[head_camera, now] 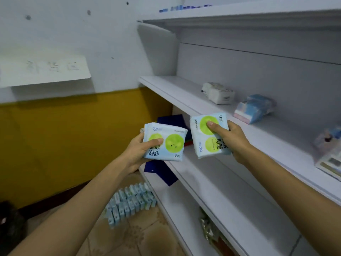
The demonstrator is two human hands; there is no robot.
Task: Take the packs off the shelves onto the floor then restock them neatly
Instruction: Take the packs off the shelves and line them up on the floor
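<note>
The left hand (135, 154) grips the left pack (166, 143) and the right hand (233, 140) grips the right pack (204, 143), fingers curled round each; the right pack, long axis 12-to-6, is nearer the shelf (230, 191) at its 5 o'clock.

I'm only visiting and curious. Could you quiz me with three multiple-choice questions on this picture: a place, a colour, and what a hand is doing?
1. Where do the spare packs stand in rows?
A. on the floor
B. on a chair
C. in a basket

2. What colour are the circles on the right-hand pack?
A. red
B. green
C. black

3. What is the left hand doing?
A. hanging empty
B. gripping a second pack
C. pressing the wall

Answers: 1 A, they line the tiles beside the shelves; 2 B, two green circles show; 3 B, its thumb clamps the pack's front.
</note>
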